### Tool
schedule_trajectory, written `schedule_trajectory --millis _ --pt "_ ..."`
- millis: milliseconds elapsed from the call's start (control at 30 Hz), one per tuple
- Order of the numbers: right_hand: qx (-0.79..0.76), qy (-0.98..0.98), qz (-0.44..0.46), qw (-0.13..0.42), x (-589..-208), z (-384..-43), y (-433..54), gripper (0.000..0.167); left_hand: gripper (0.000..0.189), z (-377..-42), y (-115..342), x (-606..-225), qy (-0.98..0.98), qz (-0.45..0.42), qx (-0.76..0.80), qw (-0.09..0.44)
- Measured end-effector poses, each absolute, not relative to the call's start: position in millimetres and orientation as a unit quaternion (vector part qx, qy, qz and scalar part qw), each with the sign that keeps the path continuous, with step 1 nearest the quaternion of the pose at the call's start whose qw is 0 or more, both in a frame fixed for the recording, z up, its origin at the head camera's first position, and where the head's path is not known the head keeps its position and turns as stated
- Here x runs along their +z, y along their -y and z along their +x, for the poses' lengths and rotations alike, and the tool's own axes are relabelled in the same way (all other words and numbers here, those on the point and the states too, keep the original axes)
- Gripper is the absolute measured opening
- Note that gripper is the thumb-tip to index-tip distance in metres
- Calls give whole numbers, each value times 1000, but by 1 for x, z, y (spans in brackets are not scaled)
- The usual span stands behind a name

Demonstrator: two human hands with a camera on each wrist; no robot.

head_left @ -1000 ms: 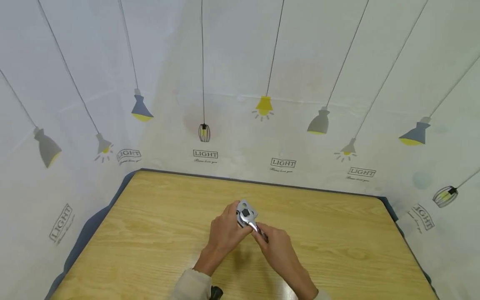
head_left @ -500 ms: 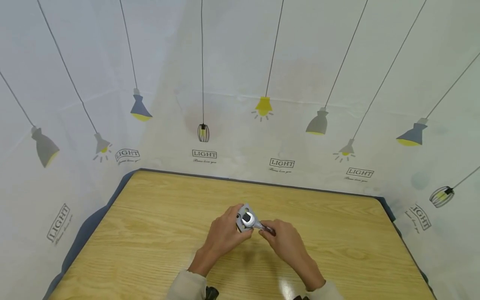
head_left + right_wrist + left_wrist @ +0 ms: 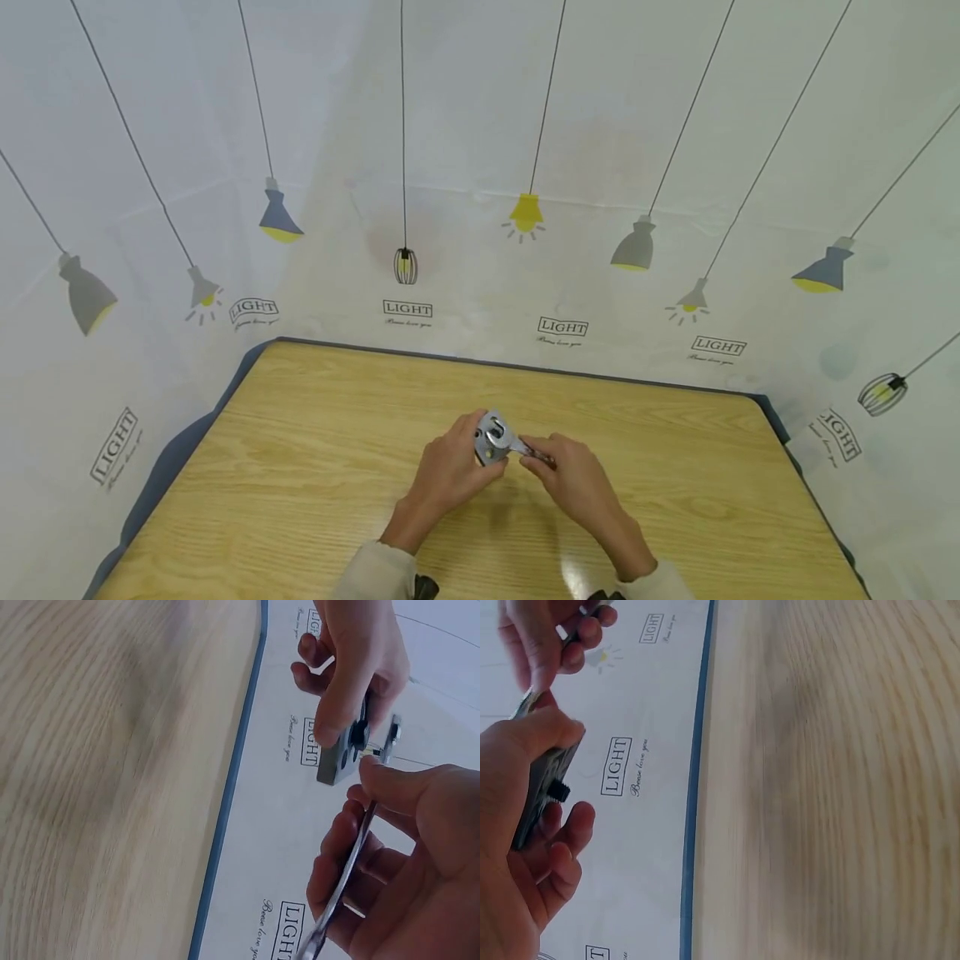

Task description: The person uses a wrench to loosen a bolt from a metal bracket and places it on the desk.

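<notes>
My left hand (image 3: 447,467) grips a grey metal plate (image 3: 328,769) with holes by its edges, thumb on the near side. A dark bolt (image 3: 361,735) stands out of its face, and a threaded dark end (image 3: 558,790) pokes out on the other side. My right hand (image 3: 573,475) pinches the shiny handle of an open-end wrench (image 3: 351,866) between thumb and fingers. The wrench's head overlaps the plate in the head view. From the right wrist it appears slightly apart from the bolt. Both hands are raised above the table.
Beneath the hands lies a wood-grain table (image 3: 315,433) with a dark blue edging (image 3: 457,358) along its back. White sheeting (image 3: 465,100) printed with hanging lamps surrounds it on the back and sides.
The wrench was over the bolt head a second ago; its handle has since swung to the right and its head shifted on the plate. My right hand moved slightly right; the left tilted the plate.
</notes>
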State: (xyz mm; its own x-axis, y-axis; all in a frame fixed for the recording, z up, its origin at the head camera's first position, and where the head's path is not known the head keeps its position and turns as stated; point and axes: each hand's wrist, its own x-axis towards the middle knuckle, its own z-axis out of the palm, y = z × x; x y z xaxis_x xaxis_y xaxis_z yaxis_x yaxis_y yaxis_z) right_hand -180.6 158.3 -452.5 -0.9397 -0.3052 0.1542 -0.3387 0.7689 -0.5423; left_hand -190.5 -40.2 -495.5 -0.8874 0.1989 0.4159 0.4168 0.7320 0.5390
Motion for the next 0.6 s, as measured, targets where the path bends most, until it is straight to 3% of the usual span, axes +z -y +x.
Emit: schedule_trajectory --millis 200,600 --pt "323 929 176 34 -451 -172 -150 32 66 -193 34 -494 918 -119 -319 201" --pt "314 927 194 63 -462 -167 -140 21 70 -192 30 -487 923 -114 -309 199"
